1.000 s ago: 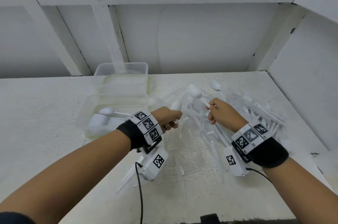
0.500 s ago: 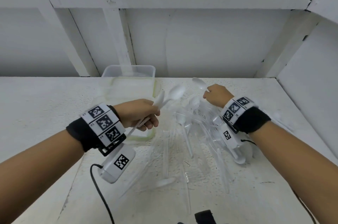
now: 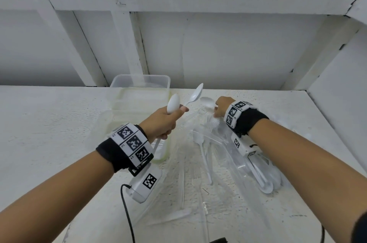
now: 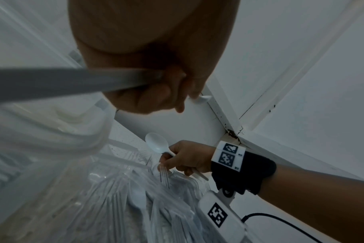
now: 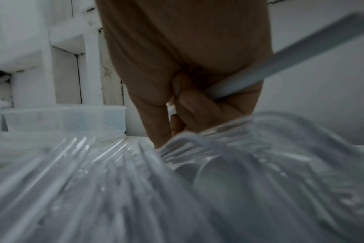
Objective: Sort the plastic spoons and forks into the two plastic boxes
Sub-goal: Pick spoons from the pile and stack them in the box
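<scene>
Head view: left hand gripped two white spoons above clear boxes. Left wrist view alone showed right hand curled round another spoon, fork below. Right wrist view: fingers wrapped round handle over cutlery pile.

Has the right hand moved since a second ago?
Yes. The right hand, gripping a spoon, has moved away from the person, deeper across the table toward the back wall.

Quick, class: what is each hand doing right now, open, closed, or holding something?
Left hand: closed round two white spoons.
Right hand: closed round one white spoon, above the cutlery pile.
</scene>
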Motion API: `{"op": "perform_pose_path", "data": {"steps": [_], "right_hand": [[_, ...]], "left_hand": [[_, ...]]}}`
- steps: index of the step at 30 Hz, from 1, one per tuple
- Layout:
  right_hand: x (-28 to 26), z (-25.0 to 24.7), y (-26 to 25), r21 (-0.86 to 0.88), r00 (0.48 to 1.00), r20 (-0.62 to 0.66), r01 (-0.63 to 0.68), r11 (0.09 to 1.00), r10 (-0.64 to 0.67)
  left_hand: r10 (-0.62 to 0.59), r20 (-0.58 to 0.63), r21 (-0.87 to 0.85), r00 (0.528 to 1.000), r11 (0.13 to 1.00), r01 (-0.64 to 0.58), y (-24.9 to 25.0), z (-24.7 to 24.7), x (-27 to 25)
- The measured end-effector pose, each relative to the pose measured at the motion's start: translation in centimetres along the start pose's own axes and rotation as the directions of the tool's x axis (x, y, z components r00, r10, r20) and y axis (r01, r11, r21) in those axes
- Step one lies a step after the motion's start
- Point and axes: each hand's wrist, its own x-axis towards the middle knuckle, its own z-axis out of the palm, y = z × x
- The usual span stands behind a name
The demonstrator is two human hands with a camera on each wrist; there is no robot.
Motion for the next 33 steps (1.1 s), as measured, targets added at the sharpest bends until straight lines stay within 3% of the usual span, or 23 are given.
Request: {"op": "perform_pose_path", "data": {"steps": [4,7,10,14,18,24,30,31,33], "right_hand": [[-0.1,-0.1,0.6,0.1,0.999,-0.016,0.052,0.994,-0.051],[-0.5,-0.4,1.6,0.217,0.994,-0.098,0.062,0.974,-0.041],[-1.5,-0.9,2.3,0.221,0.984,-0.15,0.13,0.967,-0.098],[-2.7,-1.0,3.1,0.255,0.946,-0.3,0.207,0.944,-0.126],[-3.3,-1.1,3.7,0.474,0.914,-0.405,0.246,0.845,-0.038],[-3.6,-1.8,4.6,0.718,0.858,-0.498,0.327,0.614,0.127],[-4.0,-3.9,3.9,0.726,0.682,-0.664,0.49,0.483,0.307],[-4.2,-4.5,3.8,0.742,0.671,-0.66,0.509,0.437,0.339],[-4.7,-5.4,3.9,0.783,0.714,-0.616,0.509,0.357,0.334]], "left_hand": [[-0.01,-0.007,-0.048,1.0,0.999,0.009,0.3,0.9,1.2],[-0.042,-0.02,-0.069,0.999,0.997,0.04,0.5,2.1,1.9],[-0.083,-0.034,-0.095,0.996,0.992,0.08,0.4,3.3,2.2],[-0.04,-0.055,-0.049,0.998,0.998,0.038,0.5,4.1,2.5],[-0.018,-0.096,0.005,0.995,1.0,0.019,1.3,4.4,3.5],[-0.073,-0.061,-0.007,0.995,0.997,0.073,1.1,5.4,4.1],[-0.032,-0.064,0.01,0.997,0.999,0.033,0.6,5.7,4.0],[-0.01,-0.085,0.031,0.996,0.999,0.013,0.7,5.7,4.3],[0.047,-0.128,0.119,0.991,0.992,-0.032,1.0,5.7,5.2]]}}
